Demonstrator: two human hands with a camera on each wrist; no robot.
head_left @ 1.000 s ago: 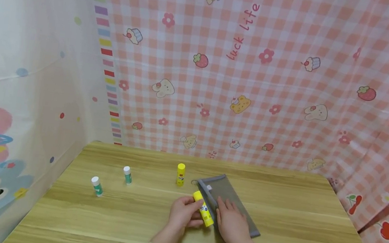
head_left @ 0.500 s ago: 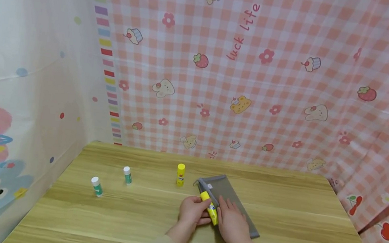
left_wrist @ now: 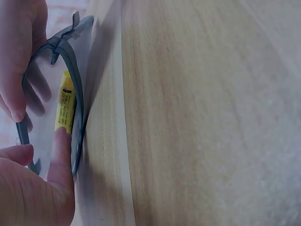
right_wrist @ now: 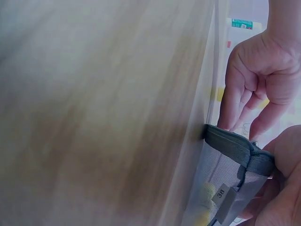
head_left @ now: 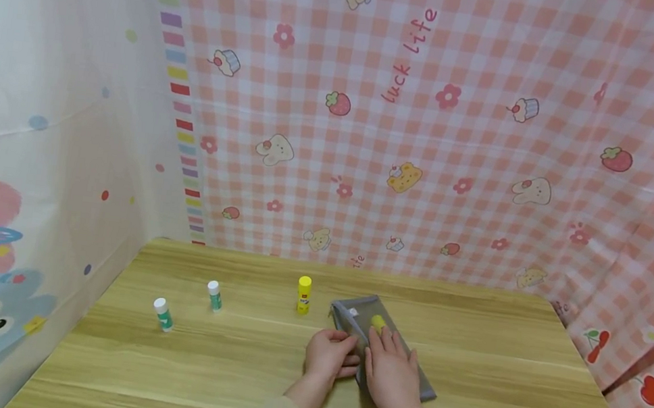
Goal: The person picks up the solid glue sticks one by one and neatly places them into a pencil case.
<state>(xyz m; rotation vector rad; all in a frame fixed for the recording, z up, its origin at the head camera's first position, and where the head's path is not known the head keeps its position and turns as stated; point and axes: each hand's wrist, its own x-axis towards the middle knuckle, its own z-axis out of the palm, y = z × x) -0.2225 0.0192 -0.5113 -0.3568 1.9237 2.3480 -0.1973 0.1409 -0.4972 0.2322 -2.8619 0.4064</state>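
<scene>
A grey mesh zip pouch [head_left: 416, 378] lies on the table with its mouth held apart. Through its mesh shows the end of a yellow glue stick [head_left: 378, 322]; the left wrist view shows the stick [left_wrist: 66, 101] inside the mouth. My left hand [head_left: 329, 357] is at the opening, its straight index finger touching the stick's near end and its thumb close to the upper rim. Over the pouch lies my right hand [head_left: 394, 375], its thumb at the rim and its fingers on the mesh, gripping the upper layer.
Another yellow glue stick [head_left: 304, 295] stands upright behind my left hand. Farther left stand two smaller white-capped green glue sticks [head_left: 214, 296] [head_left: 163, 314]. A pink checked cloth [head_left: 300, 126] hangs behind the wooden table [head_left: 219, 381].
The yellow glue stick has gone from my left hand's hold into the pouch, under the mesh. My left hand has shifted right to the mouth; my right hand has stayed on the pouch.
</scene>
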